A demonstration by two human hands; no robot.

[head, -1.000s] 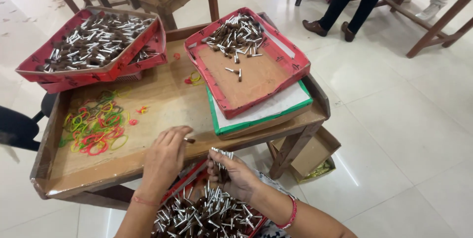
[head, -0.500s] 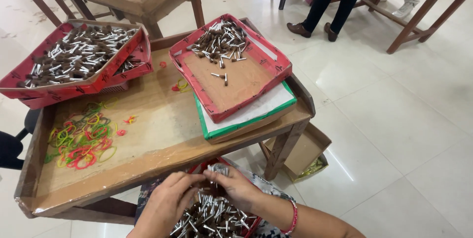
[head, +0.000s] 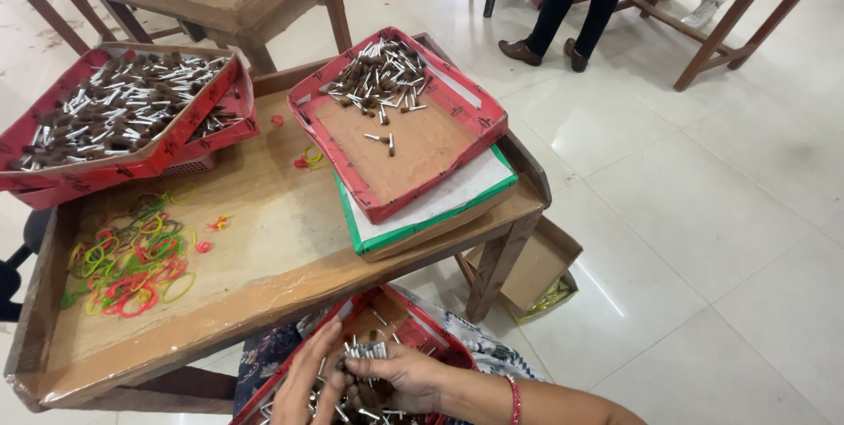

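Note:
My right hand is closed around a bundle of small silver-and-brown sticks, held over a red tray on my lap below the table edge. My left hand is beside it, fingers curled against the same bundle and the loose sticks in the lap tray. A red bangle sits on my right wrist. On the wooden table a red tray holds a pile of the same sticks at its far end.
A larger red tray heaped with sticks stands at the table's back left. Coloured rubber bands lie on its left part. A green-edged white box lies under the right tray. A cardboard box stands on the floor. A person's legs stand behind.
My hands have dropped from the table edge into the lap tray and closed together on a bundle of sticks. The view has shifted nearer and lower.

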